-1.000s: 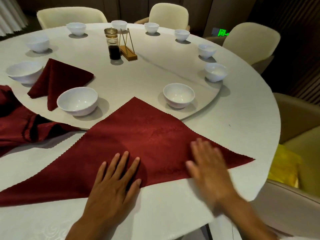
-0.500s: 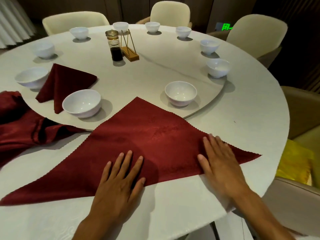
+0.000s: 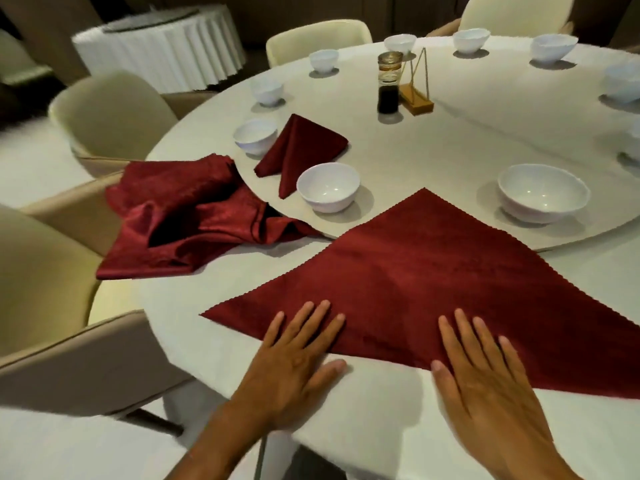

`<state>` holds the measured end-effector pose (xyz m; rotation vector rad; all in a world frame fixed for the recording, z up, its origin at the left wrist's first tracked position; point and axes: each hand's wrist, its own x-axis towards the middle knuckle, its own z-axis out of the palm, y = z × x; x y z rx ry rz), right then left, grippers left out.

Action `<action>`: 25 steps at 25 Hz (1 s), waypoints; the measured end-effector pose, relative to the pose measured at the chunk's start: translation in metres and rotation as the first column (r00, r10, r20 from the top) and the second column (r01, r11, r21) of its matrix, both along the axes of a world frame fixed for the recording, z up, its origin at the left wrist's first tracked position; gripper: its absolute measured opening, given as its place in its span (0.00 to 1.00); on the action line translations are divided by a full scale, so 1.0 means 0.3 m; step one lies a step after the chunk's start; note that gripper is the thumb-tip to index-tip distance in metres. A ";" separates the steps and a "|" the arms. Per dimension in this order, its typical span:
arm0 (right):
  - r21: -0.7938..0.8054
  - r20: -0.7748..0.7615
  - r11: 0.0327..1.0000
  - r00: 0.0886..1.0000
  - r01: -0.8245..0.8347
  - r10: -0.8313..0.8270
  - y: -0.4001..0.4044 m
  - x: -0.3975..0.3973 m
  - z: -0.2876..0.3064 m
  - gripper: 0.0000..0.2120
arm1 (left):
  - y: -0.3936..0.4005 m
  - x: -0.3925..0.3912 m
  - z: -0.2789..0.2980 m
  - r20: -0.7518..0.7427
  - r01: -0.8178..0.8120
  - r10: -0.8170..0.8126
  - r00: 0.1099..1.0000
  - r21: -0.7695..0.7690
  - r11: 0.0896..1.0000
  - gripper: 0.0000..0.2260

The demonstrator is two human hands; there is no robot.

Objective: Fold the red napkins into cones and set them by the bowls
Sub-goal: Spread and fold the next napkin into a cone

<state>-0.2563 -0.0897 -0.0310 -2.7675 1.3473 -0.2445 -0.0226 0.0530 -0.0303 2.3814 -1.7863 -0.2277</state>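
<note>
A red napkin (image 3: 429,278) folded into a triangle lies flat on the round table, its tip pointing away from me between two white bowls (image 3: 328,187) (image 3: 543,192). My left hand (image 3: 294,362) lies flat with straight fingers on the napkin's near edge toward its left corner. My right hand (image 3: 485,372) presses flat on the same edge further right. A folded red napkin cone (image 3: 298,150) lies between the near-left bowl and another bowl (image 3: 255,136). A heap of unfolded red napkins (image 3: 180,216) sits at the table's left edge.
More white bowls ring the raised turntable (image 3: 450,133). A dark sauce jar (image 3: 388,83) and a wooden stand (image 3: 415,98) sit near its middle. Cream chairs (image 3: 110,112) surround the table; another draped table (image 3: 159,50) stands far left.
The view has swung left, so the napkin heap and left chairs now show. Both hands have slid left along the napkin's near edge, still flat on it.
</note>
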 end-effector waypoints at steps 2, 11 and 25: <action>0.020 0.027 1.000 1.000 0.012 -0.012 0.001 0.001 0.001 0.36 | 0.174 0.204 0.048 0.072 -0.241 0.234 0.970 0.112 0.964 0.38; 0.017 -0.042 1.000 0.999 -0.018 0.018 0.011 0.003 0.031 0.29 | -0.092 -0.262 0.017 0.060 0.251 -0.246 0.967 -0.086 0.964 0.28; 0.115 0.022 0.993 0.999 -0.032 0.030 -0.004 0.000 0.000 0.33 | 0.190 0.374 0.100 -0.401 -0.407 0.293 0.868 -0.237 0.882 0.15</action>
